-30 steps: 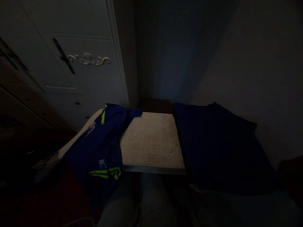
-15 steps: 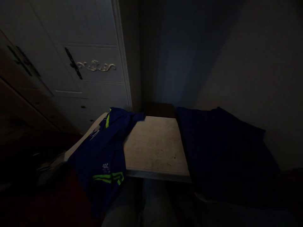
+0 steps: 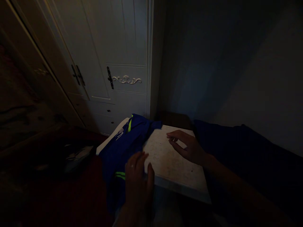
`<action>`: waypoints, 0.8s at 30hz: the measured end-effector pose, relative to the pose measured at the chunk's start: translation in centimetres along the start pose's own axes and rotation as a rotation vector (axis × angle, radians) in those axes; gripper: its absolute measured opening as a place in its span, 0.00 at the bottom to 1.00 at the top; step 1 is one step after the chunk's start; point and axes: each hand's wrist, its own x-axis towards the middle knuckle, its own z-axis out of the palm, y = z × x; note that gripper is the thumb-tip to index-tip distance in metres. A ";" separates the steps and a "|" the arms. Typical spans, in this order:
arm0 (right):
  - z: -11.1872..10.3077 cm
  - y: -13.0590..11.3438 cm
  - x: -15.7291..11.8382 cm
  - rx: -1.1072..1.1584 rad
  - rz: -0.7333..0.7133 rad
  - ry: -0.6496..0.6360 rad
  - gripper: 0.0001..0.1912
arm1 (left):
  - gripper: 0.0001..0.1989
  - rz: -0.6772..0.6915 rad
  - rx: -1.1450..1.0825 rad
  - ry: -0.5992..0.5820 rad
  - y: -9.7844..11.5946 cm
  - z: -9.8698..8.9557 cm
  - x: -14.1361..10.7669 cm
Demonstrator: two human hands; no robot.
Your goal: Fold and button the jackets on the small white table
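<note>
A blue garment (image 3: 129,143) with bright green stripes and a white print lies across the left part of the pale tabletop (image 3: 163,157), and its lower end hangs over the front edge. My left hand (image 3: 137,175) is in front of the garment, partly covering it, with thumb and fingers apart and nothing between them. Whether it touches the cloth I cannot tell. Above the tabletop, right of the garment, my right hand (image 3: 184,145) has its fingers curved and a gap between thumb and forefinger, holding nothing.
A pale wardrobe (image 3: 127,104) with dark handles stands behind the table on the left. Dark blue cloth (image 3: 220,138) lies at the right, by the wall (image 3: 267,94). Dim items (image 3: 78,156) lie on the left above a dark red floor (image 3: 82,195).
Both my hands have come into view over the table and garment. The view has swung left, so the wardrobe and table appear farther right. The garment lies much as before.
</note>
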 end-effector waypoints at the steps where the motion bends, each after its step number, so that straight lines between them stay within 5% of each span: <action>1: 1.6 1.1 0.8 -0.012 -0.027 -0.033 0.16 | 0.25 -0.060 0.026 0.020 -0.1 0.1 0.7; 5: 8.3 6.3 3.4 -0.158 -0.026 -0.233 0.24 | 0.37 -0.352 0.205 -0.059 -1.4 2.1 3.7; 7: 11.1 8.7 4.7 -0.303 -0.028 -0.365 0.30 | 0.38 -0.390 0.265 -0.116 -2.4 3.1 4.5; 12: 15.4 13.4 8.3 -0.574 -0.069 -0.481 0.30 | 0.22 -0.347 0.302 -0.150 -4.5 2.7 5.0; 18: 16.5 15.9 10.8 -0.613 -0.032 -0.424 0.18 | 0.14 -0.271 0.147 -0.268 -5.4 -1.3 6.9; 24: 14.2 14.1 13.8 -0.571 -0.012 -0.279 0.23 | 0.18 -0.284 0.001 -0.032 -5.7 -6.0 8.6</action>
